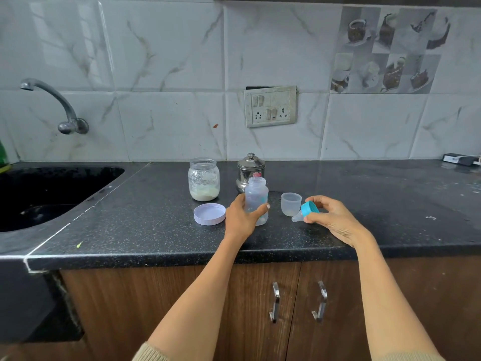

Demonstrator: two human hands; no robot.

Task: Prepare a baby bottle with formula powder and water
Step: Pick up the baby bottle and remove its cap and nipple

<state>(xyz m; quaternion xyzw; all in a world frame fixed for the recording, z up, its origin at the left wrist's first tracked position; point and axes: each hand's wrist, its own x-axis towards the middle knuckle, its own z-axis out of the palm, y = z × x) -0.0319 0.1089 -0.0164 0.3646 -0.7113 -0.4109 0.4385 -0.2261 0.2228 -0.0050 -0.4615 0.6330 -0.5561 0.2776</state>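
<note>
We see a black speckled countertop (364, 204) carrying a glass jar (203, 179) with pale powder at its bottom. Just in front of the jar lies its lilac lid (209, 214). To the jar's right stand a steel canister (250, 170), the open baby bottle (256, 200) and a clear cap (291, 204).

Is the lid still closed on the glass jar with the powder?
No, the glass jar stands open and its lilac lid lies on the counter in front of it.

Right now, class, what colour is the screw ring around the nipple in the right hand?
Blue, in the head view: nipple ring.
</note>
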